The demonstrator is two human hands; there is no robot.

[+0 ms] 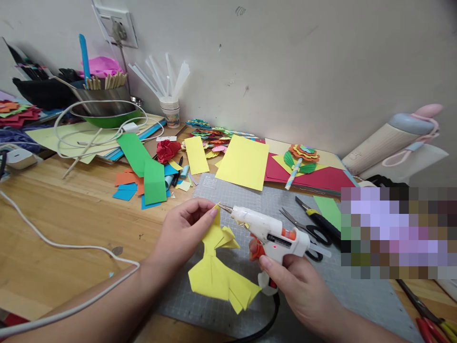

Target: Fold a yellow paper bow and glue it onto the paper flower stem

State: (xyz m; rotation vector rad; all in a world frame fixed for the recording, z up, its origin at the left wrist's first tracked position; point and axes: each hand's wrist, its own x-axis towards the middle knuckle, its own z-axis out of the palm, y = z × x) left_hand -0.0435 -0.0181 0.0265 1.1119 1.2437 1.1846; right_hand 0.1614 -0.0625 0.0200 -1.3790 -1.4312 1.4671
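My left hand (185,231) pinches the top edge of a folded yellow paper piece (217,271), held just above the grey cutting mat (342,295). My right hand (303,290) grips the handle of a white glue gun (271,236) with an orange trigger. The gun's metal nozzle points left and touches the yellow paper right at my left fingertips. A black cord runs down from the gun's handle toward me.
Black-handled scissors (314,224) lie on the mat just right of the gun. Yellow, red, green and blue paper sheets, paper flowers (302,157) and a cup of glue sticks (171,107) sit farther back. A white cable (71,245) crosses the wooden table at left.
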